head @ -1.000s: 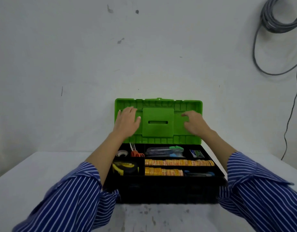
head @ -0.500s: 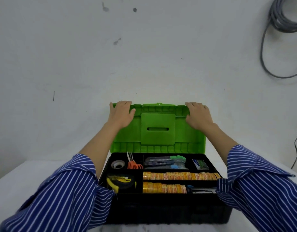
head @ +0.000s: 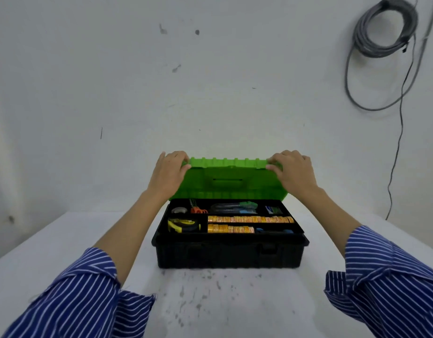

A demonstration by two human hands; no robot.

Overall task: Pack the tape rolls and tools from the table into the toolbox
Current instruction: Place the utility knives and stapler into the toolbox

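Observation:
A black toolbox (head: 229, 254) stands on the white table, its green lid (head: 229, 185) tilted partway down towards me. My left hand (head: 170, 173) grips the lid's top left corner and my right hand (head: 292, 170) grips its top right corner. Inside lie two rows of yellow tape rolls (head: 249, 219), a yellow tape measure (head: 183, 225), a grey tape roll (head: 179, 210), orange-handled scissors (head: 198, 209), utility knives (head: 231, 208) and a small box (head: 272, 210).
The white table (head: 64, 240) runs up to a white wall behind the box. A coil of grey cable (head: 386, 30) hangs on the wall at the upper right, with one strand dropping to the table's right side. Dark specks mark the table in front of the box.
Both hands slid from the lid's inner face up to its top corners. The lid has swung down towards me from upright.

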